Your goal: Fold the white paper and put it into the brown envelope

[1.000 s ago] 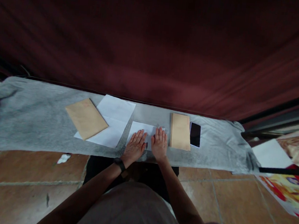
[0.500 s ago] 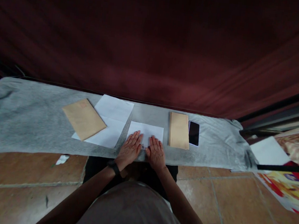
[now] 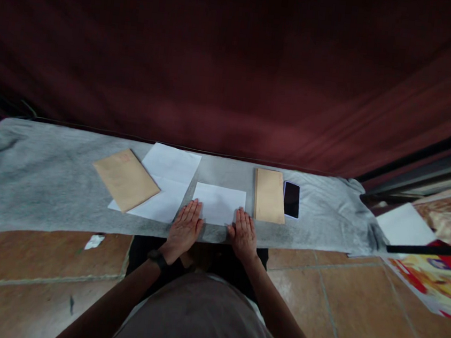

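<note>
Left hand (image 3: 184,226) and right hand (image 3: 244,235) had slid apart to the white rectangular paper's (image 3: 222,203) sides, by the grey cloth-covered worktop's (image 3: 333,218) near edge; palms down, fingers nearly together, pinching nothing. Step: apparently smoothing; next called for lifting clear. Also: one tan paper rectangle (image 3: 126,180), one tan paper stack (image 3: 270,196) (leaves uncounted), one larger creased white sheet (image 3: 175,169), one black-screened phone (image 3: 292,200).

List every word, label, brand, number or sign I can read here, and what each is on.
No text is legible.
Left brown envelope: faint reddish marks near its top corner, too small to read.
Red-and-yellow printed item at far right: blue logo-like patch, too blurred to read.
Central white paper: no visible writing.
Smartphone: dark screen, no readable text.
</note>
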{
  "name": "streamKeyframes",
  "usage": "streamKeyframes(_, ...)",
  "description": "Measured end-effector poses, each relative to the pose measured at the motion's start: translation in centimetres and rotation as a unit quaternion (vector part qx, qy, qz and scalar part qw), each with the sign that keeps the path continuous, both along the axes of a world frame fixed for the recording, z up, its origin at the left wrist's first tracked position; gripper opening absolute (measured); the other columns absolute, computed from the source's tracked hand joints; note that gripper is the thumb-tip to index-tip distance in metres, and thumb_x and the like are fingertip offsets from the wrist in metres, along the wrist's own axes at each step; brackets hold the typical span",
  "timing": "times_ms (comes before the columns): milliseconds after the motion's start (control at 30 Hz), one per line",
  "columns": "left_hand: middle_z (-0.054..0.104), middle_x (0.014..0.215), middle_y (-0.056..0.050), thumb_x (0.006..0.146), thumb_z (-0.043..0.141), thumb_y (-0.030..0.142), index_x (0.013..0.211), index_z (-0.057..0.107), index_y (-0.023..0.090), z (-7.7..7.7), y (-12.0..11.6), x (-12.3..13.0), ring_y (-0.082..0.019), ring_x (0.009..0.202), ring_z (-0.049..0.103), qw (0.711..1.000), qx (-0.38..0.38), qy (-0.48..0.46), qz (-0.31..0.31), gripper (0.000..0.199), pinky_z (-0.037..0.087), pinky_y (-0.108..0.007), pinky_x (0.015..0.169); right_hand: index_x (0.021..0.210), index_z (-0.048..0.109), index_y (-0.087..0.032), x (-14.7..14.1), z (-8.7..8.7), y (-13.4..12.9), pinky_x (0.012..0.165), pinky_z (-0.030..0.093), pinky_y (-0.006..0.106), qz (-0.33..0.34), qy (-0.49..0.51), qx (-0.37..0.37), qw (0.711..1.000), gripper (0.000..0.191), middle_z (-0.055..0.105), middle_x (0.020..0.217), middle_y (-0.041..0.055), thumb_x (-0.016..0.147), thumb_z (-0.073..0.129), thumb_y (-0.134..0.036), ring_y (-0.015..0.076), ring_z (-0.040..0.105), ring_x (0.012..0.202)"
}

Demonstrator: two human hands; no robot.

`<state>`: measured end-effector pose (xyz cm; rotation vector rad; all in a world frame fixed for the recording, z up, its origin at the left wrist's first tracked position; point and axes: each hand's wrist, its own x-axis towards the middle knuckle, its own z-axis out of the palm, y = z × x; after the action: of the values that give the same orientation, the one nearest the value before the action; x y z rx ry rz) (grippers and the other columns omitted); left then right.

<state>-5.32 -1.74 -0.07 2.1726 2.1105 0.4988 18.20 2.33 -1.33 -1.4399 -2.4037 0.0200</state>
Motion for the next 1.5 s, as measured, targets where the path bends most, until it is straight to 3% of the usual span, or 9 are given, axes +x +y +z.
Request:
streamKeyframes(200, 0.042, 0.155, -0.019, 0.099, 0.032, 0.035, 0.148, 0.041, 0.008, 0.1, -0.3, -0.7, -0.029, 0.146, 0.035, 0.997, -0.009, -0.064, 0.037, 0.057, 0.03, -0.051, 0.119, 0.155, 0.031, -0.009, 0.5, -0.3, -0.1, 0.117, 0.031, 0.048, -0.021, 0.005, -0.009, 1.0, 0.059, 0.041, 0.155, 0.0185, 0.106, 0.033, -0.041, 0.0282, 0.038, 0.144)
streamKeyframes(400, 0.065, 0.129, -0.018, 0.088, 0.052, 0.035, 0.134, 0.054, 0.013, 0.6, 2.8, -1.3, -0.03, 0.119, 0.061, 0.96, -0.013, -0.245, 0.139, 0.051, 0.047, -0.048, 0.103, 0.152, 0.037, -0.007, 0.1, -0.3, -0.1, 0.117, 0.03, 0.048, -0.043, 0.004, -0.015, 0.999, 0.056, 0.043, 0.154, 0.019, 0.104, 0.037, -0.037, 0.0286, 0.039, 0.143)
streamKeyframes(600, 0.063, 0.069, 0.002, 0.065, 0.071, 0.027, 0.104, 0.065, 0.02, 1.4, 4.7, -1.6, -0.019, 0.07, 0.063, 0.816, -0.061, -0.507, 0.27, 0.04, 0.051, -0.032, 0.07, 0.15, 0.038, -0.006, 0.3, -0.2, 0.0, 0.116, 0.031, 0.049, -0.035, 0.016, -0.016, 0.999, 0.055, 0.045, 0.152, 0.02, 0.103, 0.04, -0.034, 0.0281, 0.038, 0.143)
streamKeyframes(867, 0.062, 0.064, 0.003, 0.055, 0.072, 0.032, 0.079, 0.062, 0.019, 2.9, 2.7, -0.9, -0.015, 0.056, 0.058, 0.727, -0.056, -0.609, 0.312, 0.029, 0.042, -0.024, 0.048, 0.154, 0.034, -0.011, -1.9, 2.1, -1.6, 0.119, 0.031, 0.049, 0.055, 0.046, -0.026, 0.997, 0.059, 0.037, 0.158, 0.0138, 0.098, 0.046, -0.027, 0.0273, 0.031, 0.148)
streamKeyframes(967, 0.065, 0.067, 0.003, 0.055, 0.073, 0.034, 0.081, 0.061, 0.02, 3.9, 2.0, 0.2, -0.015, 0.057, 0.062, 0.689, -0.051, -0.649, 0.319, 0.032, 0.046, -0.025, 0.049, 0.151, 0.04, -0.017, -3.9, 3.5, -1.5, 0.122, 0.026, 0.046, 0.099, 0.057, -0.03, 0.993, 0.053, 0.039, 0.158, 0.0077, 0.098, 0.044, -0.024, 0.0239, 0.033, 0.147)
streamKeyframes(1133, 0.073, 0.081, 0.001, 0.054, 0.08, 0.026, 0.077, 0.058, 0.021, 5.2, 0.7, 2.6, -0.018, 0.078, 0.07, 0.569, -0.013, -0.771, 0.285, 0.032, 0.057, -0.032, 0.071, 0.142, 0.054, -0.024, -5.7, 5.2, 0.1, 0.122, 0.025, 0.045, 0.096, 0.077, -0.027, 0.992, 0.045, 0.048, 0.153, 0.0033, 0.1, 0.04, -0.016, 0.0207, 0.038, 0.144)
streamKeyframes(1267, 0.074, 0.084, -0.001, 0.055, 0.081, 0.025, 0.077, 0.061, 0.021, 5.2, -0.2, 4.1, -0.02, 0.082, 0.071, 0.535, -0.043, -0.801, 0.265, 0.029, 0.058, -0.035, 0.078, 0.137, 0.059, -0.025, -5.3, 4.7, 0.9, 0.119, 0.032, 0.044, 0.12, 0.102, -0.046, 0.986, 0.046, 0.055, 0.147, 0.0031, 0.096, 0.043, -0.011, 0.0202, 0.045, 0.139)
streamKeyframes(1400, 0.075, 0.091, -0.006, 0.066, 0.08, 0.034, 0.08, 0.064, 0.02, 5.6, -2.0, 4.8, -0.022, 0.086, 0.072, 0.538, -0.151, -0.807, 0.191, 0.026, 0.059, -0.04, 0.084, 0.131, 0.065, -0.023, -3.9, 2.8, 0.8, 0.113, 0.044, 0.039, 0.122, 0.157, -0.094, 0.976, 0.05, 0.063, 0.137, 0.0043, 0.09, 0.043, -0.004, 0.0192, 0.053, 0.131)
streamKeyframes(1500, 0.074, 0.09, -0.008, 0.08, 0.069, 0.044, 0.086, 0.066, 0.019, 6.3, -3.9, 4.1, -0.024, 0.084, 0.073, 0.667, -0.202, -0.707, 0.12, 0.026, 0.06, -0.04, 0.079, 0.129, 0.066, -0.025, -2.1, 1.7, 0.4, 0.109, 0.048, 0.036, 0.12, 0.215, -0.145, 0.958, 0.054, 0.066, 0.132, 0.0033, 0.089, 0.039, -0.002, 0.0169, 0.058, 0.126)
